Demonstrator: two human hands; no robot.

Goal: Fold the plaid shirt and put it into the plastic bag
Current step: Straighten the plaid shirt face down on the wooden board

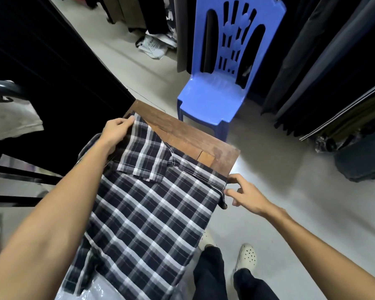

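Plaid shirt [143, 213] lies flat along a narrow wooden desk [188, 137], back side up, collar end toward the far edge, hem end toward the near edge by the person. The cloth covers nearly the full width of the desk, so both side edges serve as fold guides. A short sleeve [139, 152] is already turned in over the body panel near the far-left corner; left hand [115, 131] pinches its cuff edge betw. thumb and fingers, apparently to pull the sleeve flat and square it w/ the shoulder line. Right hand [245, 195] sits at the desk's right edge, fingers spread and loosely curled, holding nothing; its fingertips are just beside the shirt's right shoulder, where a bit of cloth drops over the edge. Likely purpose: to take the opposite sleeve or side and bring it inward to match the left fold. Clear plastic bag [95, 286] lies at the near-left corner, partly under the shirt's hem, within reach for the packing step. Judged stage: early folding, sides being turned in; lengthwise folds and bagging not yet done. Blue plastic chair [217, 100] stands on the floor beyond the far edge, apart from the desk.
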